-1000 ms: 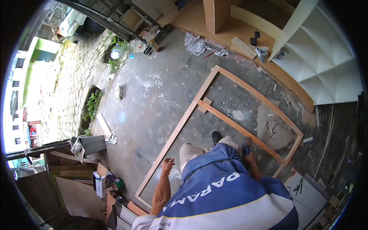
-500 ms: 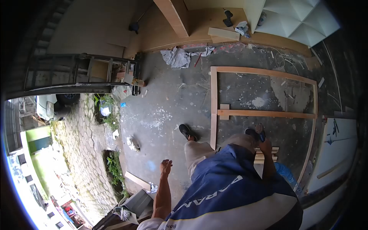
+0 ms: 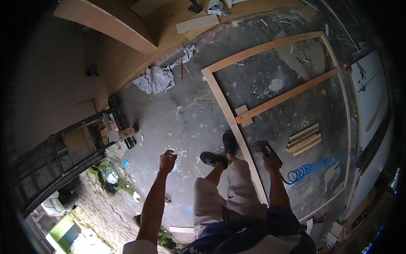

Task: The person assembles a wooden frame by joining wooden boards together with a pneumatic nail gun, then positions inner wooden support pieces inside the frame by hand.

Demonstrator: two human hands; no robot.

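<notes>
My right hand (image 3: 271, 163) is wrapped round the handle of a dark nail gun (image 3: 268, 150), held over the floor. A blue coiled air hose (image 3: 311, 167) runs from beside it to the right. My left hand (image 3: 168, 161) hangs in the air over the paint-spotted floor, its fingers loosely bent and holding nothing. On the floor lies a wooden frame (image 3: 220, 94) with a crossbar (image 3: 292, 95). A small flat wood piece (image 3: 244, 114) sits under the joint at the crossbar's left end. Several short wood strips (image 3: 303, 139) are stacked inside the frame, right of the nail gun.
My shoes (image 3: 213, 159) are just left of the frame's long rail. Crumpled paper (image 3: 155, 79) and a red stick (image 3: 182, 70) lie ahead. A metal rack (image 3: 69, 146) stands at left, white panels (image 3: 368, 106) at right. A cordless drill (image 3: 195, 6) rests on the wooden base ahead.
My view has turned and shifted right. Both my feet are now left of the frame's rail; one was inside before. The nail gun and blue hose now show more fully.
</notes>
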